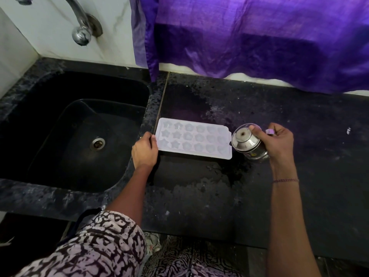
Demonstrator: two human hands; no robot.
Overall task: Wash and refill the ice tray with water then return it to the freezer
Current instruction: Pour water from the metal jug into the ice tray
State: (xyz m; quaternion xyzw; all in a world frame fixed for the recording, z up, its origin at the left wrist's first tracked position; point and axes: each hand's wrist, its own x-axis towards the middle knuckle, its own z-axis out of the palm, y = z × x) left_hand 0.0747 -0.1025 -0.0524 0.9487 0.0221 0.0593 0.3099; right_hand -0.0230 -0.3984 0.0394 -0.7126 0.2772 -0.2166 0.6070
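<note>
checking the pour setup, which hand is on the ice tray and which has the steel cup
The left hand grips the ice tray at its sink-side end; the right hand holds the tilted steel cup at the tray's other end.

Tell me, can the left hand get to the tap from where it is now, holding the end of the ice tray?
Probably yes. The left hand grips the ice tray at its sink-side end, and nothing shows between it and the tap above the sink. It would have to release the tray first.
</note>
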